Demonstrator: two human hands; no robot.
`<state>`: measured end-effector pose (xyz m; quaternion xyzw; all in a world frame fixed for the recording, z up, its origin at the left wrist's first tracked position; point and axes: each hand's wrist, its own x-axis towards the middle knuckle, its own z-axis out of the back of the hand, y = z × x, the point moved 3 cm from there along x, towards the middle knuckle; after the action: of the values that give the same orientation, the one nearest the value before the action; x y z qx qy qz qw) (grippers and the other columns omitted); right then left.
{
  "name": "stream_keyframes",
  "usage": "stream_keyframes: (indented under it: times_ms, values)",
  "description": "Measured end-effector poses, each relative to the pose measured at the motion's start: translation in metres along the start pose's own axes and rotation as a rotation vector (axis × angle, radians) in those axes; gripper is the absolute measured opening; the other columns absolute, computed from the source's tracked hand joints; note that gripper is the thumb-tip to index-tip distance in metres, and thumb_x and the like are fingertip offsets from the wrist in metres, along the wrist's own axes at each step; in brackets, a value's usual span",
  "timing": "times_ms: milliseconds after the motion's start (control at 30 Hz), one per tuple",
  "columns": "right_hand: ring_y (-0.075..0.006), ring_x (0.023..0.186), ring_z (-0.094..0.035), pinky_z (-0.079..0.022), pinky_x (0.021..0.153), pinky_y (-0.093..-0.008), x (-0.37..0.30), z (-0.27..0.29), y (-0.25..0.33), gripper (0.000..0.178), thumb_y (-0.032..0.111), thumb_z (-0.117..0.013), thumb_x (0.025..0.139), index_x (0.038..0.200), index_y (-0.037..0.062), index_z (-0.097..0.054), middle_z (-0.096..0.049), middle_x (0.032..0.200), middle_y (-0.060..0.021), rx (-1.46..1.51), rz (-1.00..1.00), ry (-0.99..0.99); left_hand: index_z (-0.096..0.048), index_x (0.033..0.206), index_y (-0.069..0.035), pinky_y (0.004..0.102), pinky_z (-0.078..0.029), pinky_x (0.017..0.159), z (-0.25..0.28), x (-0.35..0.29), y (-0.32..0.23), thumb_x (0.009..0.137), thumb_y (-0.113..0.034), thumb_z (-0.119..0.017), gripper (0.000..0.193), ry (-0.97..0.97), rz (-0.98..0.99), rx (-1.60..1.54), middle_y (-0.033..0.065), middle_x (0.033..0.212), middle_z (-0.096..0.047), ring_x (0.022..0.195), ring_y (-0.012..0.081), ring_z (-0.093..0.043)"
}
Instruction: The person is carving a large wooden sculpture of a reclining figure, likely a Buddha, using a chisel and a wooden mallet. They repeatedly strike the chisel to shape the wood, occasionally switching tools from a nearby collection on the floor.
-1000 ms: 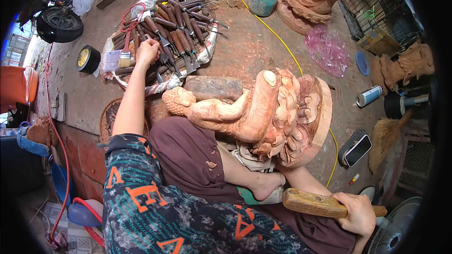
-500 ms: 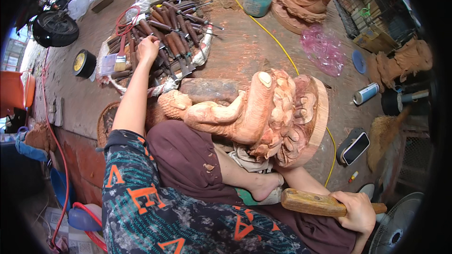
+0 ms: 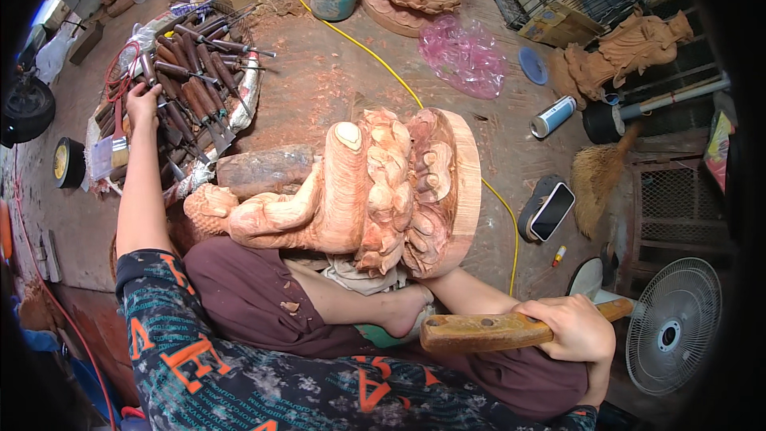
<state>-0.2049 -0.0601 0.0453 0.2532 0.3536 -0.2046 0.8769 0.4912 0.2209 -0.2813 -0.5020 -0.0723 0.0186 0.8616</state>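
Chip-strewn floor [image 3: 319, 72] is surrounding a carved figure [image 3: 343, 199]; right hand [image 3: 576, 329] is gripping a wooden mallet [image 3: 479, 333]; left hand [image 3: 144, 105] is resting at chisels [image 3: 189, 52], finger closure undeterminable.

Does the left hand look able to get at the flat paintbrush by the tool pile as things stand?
Probably yes: the left hand is at the wooden-handled tools, close beside the paintbrush, whose bristles lie uncovered. A red cord near its handle might catch slightly.
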Motion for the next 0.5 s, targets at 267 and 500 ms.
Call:
stream_keyframes:
  times_ms: [267,500]
  values:
    - [-0.0326,0.076,-0.065,-0.051,0.061,-0.0421,-0.008,-0.001,0.002,0.047,0.007,-0.064,0.065,0.111,0.0142,-0.058,-0.066,0.085,-0.0124,-0.013,0.077,-0.062,-0.062,0.094,-0.007,0.0173,-0.028,0.039,0.025,0.004,-0.03,0.082,-0.012,-0.073,0.017,0.371,0.492,-0.738,0.003,0.079,-0.068,0.05,0.0043,-0.05]
    - [-0.033,0.079,-0.065,-0.052,0.064,-0.0413,-0.013,0.0,0.001,0.042,0.007,-0.065,0.066,0.107,0.0126,-0.061,-0.067,0.087,-0.012,0.026,0.104,-0.166,-0.058,0.103,0.0,0.0273,-0.05,0.071,0.024,-0.111,-0.154,0.084,-0.003,-0.068,0.021,0.7,0.353,-1.301,0.0075,0.093,-0.063,0.08,0.0151,-0.059]
